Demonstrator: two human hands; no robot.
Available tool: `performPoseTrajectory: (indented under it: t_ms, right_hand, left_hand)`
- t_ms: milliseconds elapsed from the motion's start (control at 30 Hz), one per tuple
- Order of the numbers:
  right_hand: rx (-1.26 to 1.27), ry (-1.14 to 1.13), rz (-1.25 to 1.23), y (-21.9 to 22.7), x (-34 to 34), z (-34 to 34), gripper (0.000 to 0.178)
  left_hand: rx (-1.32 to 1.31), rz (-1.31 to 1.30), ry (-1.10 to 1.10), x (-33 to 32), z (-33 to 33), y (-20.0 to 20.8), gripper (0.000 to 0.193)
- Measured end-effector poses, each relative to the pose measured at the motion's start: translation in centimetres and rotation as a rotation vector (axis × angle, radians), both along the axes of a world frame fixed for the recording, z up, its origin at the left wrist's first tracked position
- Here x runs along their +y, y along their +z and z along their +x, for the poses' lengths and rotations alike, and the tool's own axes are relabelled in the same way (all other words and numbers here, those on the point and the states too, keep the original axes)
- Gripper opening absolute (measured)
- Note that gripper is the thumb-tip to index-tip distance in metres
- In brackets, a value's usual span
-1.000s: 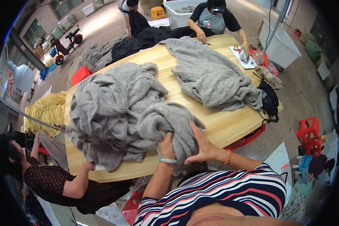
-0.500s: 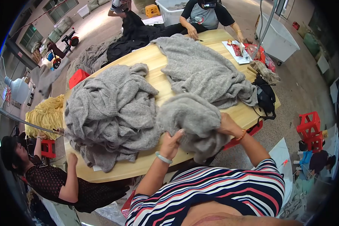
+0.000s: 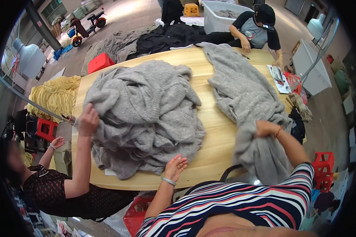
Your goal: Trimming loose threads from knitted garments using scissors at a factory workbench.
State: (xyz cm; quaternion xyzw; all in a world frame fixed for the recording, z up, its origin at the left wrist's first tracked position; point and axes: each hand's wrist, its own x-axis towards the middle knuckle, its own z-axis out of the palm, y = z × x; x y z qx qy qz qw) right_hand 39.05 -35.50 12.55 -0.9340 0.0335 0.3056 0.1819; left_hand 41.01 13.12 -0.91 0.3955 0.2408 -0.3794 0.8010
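My right hand (image 3: 266, 128) is closed on a grey knit garment (image 3: 261, 156), which hangs over the table's near right edge. Beyond it, more grey knit pieces (image 3: 241, 83) lie stretched across the right side of the pale wooden table (image 3: 215, 138). My left hand (image 3: 175, 167) is empty, palm turned up and fingers somewhat apart, close to the near edge of a large heap of grey knits (image 3: 146, 102). At the heap's left side, a co-worker's hand (image 3: 88, 120) grips a fold of it.
Another person (image 3: 252, 33) sits at the far edge beside a clipboard (image 3: 279, 79). Yellow fabric (image 3: 55, 94) is piled left of the table. Red stools stand near me (image 3: 136, 215) and to the right (image 3: 324, 166). A white tub (image 3: 221, 15) stands behind.
My right hand has carried the grey garment rightward, onto the right-hand knits. My left hand has let go of it. The co-worker's hand has come onto the heap.
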Motion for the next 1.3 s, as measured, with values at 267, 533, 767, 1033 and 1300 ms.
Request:
performPoseTrajectory:
  t_ms: [267, 533, 767, 1033, 1300]
  right_hand:
    - [-0.607, -0.095, 1.339, 26.9, 24.5, 46.2, 0.035]
    - [-1.328, 0.721, 0.222, 13.4, 32.8, 44.5, 0.068]
    - [-0.698, 0.338, 0.133, -5.8, 25.7, 33.7, 0.086]
    - [-0.595, 0.256, 0.081, -7.4, 22.1, 30.4, 0.066]
    - [-0.711, 0.151, 0.782, 1.3, 26.8, 21.4, 0.083]
  left_hand:
    - [-0.19, 0.021, -0.03, 2.4, 4.4, 1.9, 0.033]
    - [-1.03, 0.664, 0.19, 5.9, 6.5, 6.1, 0.051]
    - [-1.514, 1.637, 0.225, 6.7, 15.5, 11.0, 0.067]
    - [-1.381, 1.575, 0.181, 6.4, 20.4, 11.7, 0.025]
    - [-1.708, 0.973, 0.105, -5.7, 11.0, 15.9, 0.019]
